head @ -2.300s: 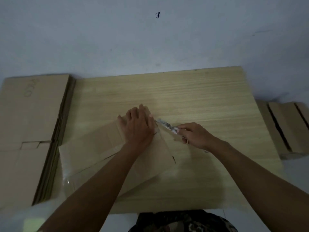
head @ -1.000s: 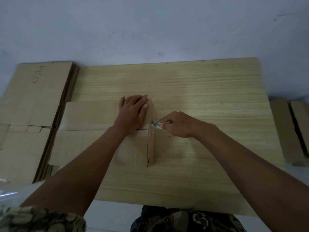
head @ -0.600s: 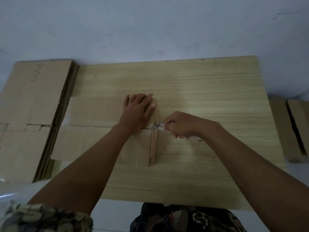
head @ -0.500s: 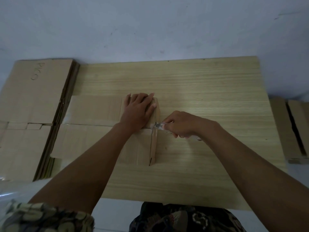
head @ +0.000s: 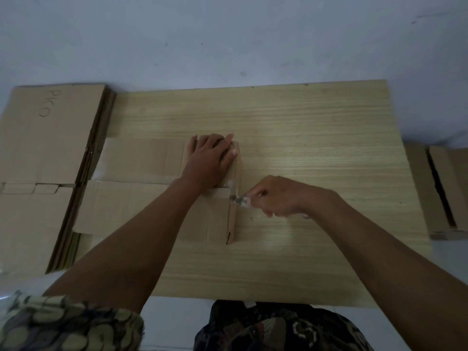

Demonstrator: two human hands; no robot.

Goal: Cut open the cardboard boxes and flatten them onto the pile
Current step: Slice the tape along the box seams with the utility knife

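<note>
A shallow brown cardboard box lies on the wooden table, its two top flaps meeting along a taped seam. My left hand presses flat on the far flap near the box's right end. My right hand grips a small utility knife, whose tip touches the box's right side at the taped seam. A pile of flattened cardboard lies at the table's left edge, its top sheet marked with handwriting.
More cardboard boxes stand off the table's right edge. A pale wall rises behind the table. Bare wood stretches right of and behind the box. A patterned sleeve and clothing fill the bottom of the view.
The box was turned square to the table edge. My right hand brought the knife to the box's right end and has drawn it slightly nearer along the side. My left hand stays pressed on the flap.
</note>
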